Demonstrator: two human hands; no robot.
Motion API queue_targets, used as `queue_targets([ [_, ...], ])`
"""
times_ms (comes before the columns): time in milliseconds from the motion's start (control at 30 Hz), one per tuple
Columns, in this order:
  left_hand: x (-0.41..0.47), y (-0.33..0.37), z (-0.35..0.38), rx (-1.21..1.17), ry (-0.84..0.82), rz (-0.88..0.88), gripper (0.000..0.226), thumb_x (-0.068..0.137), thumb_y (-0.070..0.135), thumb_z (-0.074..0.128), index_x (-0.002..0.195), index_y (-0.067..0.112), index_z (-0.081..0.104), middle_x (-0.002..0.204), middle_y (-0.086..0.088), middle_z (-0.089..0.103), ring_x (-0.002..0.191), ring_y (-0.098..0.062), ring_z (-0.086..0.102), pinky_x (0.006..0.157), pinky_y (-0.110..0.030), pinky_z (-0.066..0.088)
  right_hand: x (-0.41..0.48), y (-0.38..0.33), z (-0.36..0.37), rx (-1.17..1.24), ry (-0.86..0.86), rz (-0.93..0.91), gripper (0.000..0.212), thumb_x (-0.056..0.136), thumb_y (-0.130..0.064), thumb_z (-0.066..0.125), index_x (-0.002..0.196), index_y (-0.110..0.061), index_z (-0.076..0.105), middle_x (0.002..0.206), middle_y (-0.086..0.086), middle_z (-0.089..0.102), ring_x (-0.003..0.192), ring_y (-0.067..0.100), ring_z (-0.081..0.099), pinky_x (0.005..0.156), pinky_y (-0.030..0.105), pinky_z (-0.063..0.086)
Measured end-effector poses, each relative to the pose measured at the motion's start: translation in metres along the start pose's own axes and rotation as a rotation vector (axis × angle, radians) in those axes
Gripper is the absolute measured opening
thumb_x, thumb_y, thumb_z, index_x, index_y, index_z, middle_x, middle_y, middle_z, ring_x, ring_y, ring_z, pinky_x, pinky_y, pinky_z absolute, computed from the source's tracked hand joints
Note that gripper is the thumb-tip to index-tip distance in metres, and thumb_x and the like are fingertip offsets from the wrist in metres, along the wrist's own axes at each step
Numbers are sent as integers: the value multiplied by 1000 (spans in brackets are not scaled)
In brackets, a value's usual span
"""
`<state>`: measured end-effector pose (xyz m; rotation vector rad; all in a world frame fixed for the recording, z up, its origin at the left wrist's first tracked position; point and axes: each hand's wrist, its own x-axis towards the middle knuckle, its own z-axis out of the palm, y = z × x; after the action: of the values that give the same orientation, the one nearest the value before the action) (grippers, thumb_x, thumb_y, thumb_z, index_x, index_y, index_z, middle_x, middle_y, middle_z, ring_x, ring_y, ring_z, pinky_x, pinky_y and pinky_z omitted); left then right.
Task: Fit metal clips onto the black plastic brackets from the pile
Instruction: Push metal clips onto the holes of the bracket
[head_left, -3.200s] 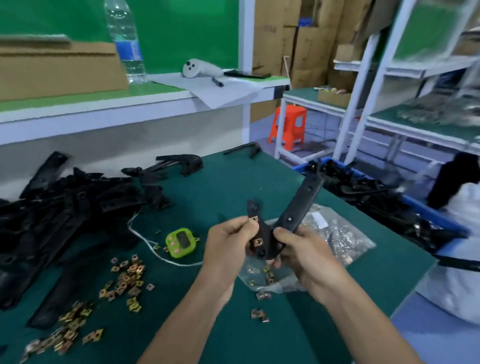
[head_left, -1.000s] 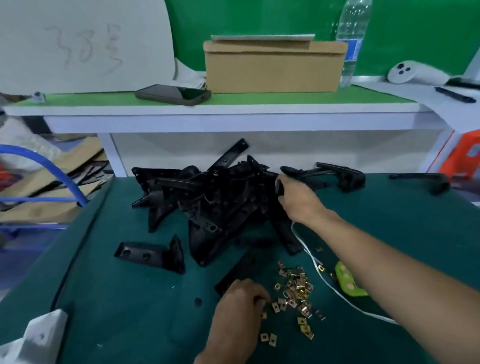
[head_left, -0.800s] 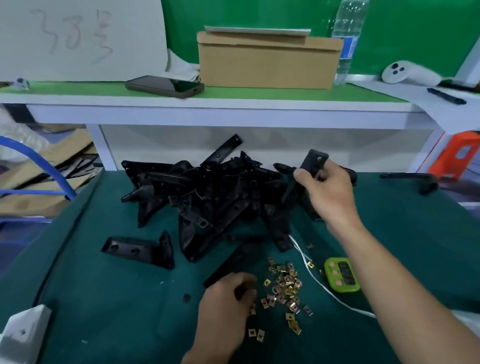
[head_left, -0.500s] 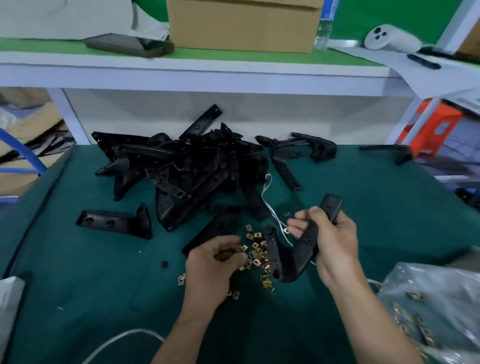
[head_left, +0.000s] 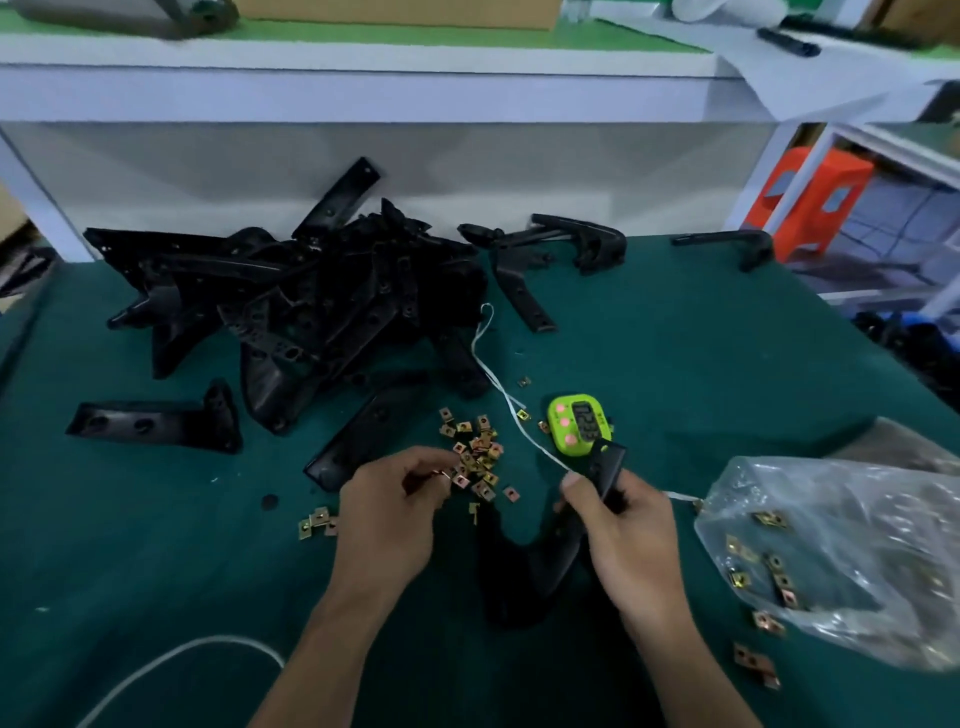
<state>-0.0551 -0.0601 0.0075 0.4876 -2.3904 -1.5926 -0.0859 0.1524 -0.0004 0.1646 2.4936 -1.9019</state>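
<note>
The right hand (head_left: 631, 535) has lowered its gripped bracket (head_left: 540, 566); the left hand (head_left: 387, 514) now pinches a clip (head_left: 441, 474).

Both bare forearms reach in from below, hands side by side and apart. The left hand (head_left: 387, 519) is back-up, fingers curled, thumb and fingertips pinching a metal clip (head_left: 444, 474) at its far edge. The right hand (head_left: 626, 535) grips a black bracket (head_left: 540, 566), thumb laid against it.

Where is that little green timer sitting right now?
In the head view, the green timer lies on the table, just right of the loose metal clips and beyond the bracket end held in the right hand.
</note>
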Motion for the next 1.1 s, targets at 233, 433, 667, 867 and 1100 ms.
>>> queue_targets([
  [233,-7,6,-3,67,-15,65,42,95,6,66,100,48,72,92,36,70,89,13,66,80,-10,54,-17,-14,-18,-464,306,-108,22,84,-36,70,98,-34,54,72,-21,64,68,4,59,65,26,38],
  [433,-11,6,-9,-41,29,10,38,88,18,78,106,48,65,84,27,75,69,1,72,60,-8,52,-23,-28,-23,-640,-210,-420,54,69,8,61,105,-32,68,105,-15,63,105,5,55,92,19,42],
  [667,-16,-1,-15,-338,-62,-77,10,76,22,85,81,30,80,73,-5,77,66,-20,74,59,-23,59,-26,-24,-9,-984,-546,-475,47,72,-52,68,114,-37,54,120,-20,47,129,3,36,119,23,-12],
  [867,-22,-8,-17,-496,-119,-91,22,82,3,76,90,22,84,86,-10,79,78,-18,75,67,-20,57,-34,-19,10,-903,-425,-484,41,63,-52,69,91,-31,47,90,-21,45,95,3,48,121,27,11],
  [1100,-22,-2,-18,-471,-63,-111,31,88,3,74,95,31,83,90,1,80,80,-4,72,71,-12,52,-38,-17,34,-907,-338,-435,39,70,-71,59,88,-36,56,81,-19,51,80,2,45,76,25,26],
])
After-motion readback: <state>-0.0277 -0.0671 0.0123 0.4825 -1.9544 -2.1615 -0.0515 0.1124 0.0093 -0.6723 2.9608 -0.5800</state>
